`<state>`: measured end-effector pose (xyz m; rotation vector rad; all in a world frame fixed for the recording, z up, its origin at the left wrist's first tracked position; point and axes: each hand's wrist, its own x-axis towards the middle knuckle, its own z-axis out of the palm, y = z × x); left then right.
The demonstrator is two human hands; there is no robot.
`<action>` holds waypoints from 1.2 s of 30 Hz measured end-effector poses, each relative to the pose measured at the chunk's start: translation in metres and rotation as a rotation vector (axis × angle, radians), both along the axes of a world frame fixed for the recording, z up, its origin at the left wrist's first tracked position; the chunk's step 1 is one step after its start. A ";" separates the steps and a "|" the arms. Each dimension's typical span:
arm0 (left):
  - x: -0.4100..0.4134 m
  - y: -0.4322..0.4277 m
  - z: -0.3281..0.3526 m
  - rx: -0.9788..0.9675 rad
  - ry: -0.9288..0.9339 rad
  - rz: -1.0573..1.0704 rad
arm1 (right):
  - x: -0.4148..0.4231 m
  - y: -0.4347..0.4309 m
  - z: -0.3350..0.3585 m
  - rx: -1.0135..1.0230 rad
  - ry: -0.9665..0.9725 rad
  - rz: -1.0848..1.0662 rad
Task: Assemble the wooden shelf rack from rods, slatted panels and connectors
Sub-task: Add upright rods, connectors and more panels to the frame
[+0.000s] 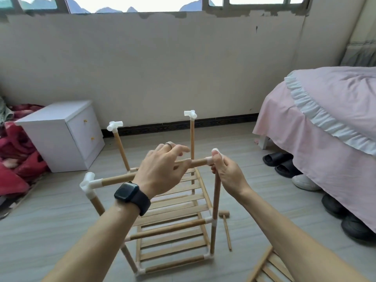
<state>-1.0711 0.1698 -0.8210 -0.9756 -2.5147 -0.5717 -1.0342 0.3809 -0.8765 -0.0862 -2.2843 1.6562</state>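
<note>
Shelf rack (166,229), part-built: where is it found?

On the floor, just right of the white bedside cabinet (59,135) and nearer the camera. A slatted panel (173,216) is framed low by rods, and four uprights rise from it.

How are the hands placed?

The left hand (162,167) is laid over the top cross rod (120,179), with fingers loosely spread and slightly bent, not closed round it. The right hand (225,174) is wrapped round the upright rod (216,196) at the corner farthest from the cabinet, just under the white corner connector (209,160). The thumb is pressed on top of that connector.

How is the frame expected to handle?

Light and stiff in each piece, it is judged, but loose as a whole until the push-fit joints are seated. The rear upright (121,149) nearest the cabinet is seen leaning towards it. The round rods may be turned in a slack grip.

Where should it be held?

Close to a connector, so that force is passed along the rod and not across it. Mid-span, a slender rod could be bowed or a socket levered open.

Anything else within reach?

A small wooden mallet (226,231) is lying on the side of the rack away from the cabinet, with a spare slatted panel (264,269) beyond it.
</note>
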 end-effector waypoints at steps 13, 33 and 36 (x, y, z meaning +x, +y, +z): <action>-0.030 -0.150 -0.026 1.133 -0.843 0.420 | -0.037 -0.014 0.010 -0.271 -0.105 0.001; 0.048 -0.108 -0.034 1.012 -0.796 0.399 | -0.051 -0.036 0.037 0.241 -0.395 -0.423; 0.074 -0.100 -0.027 0.583 -0.889 0.172 | -0.029 -0.078 0.045 0.318 -0.462 -0.220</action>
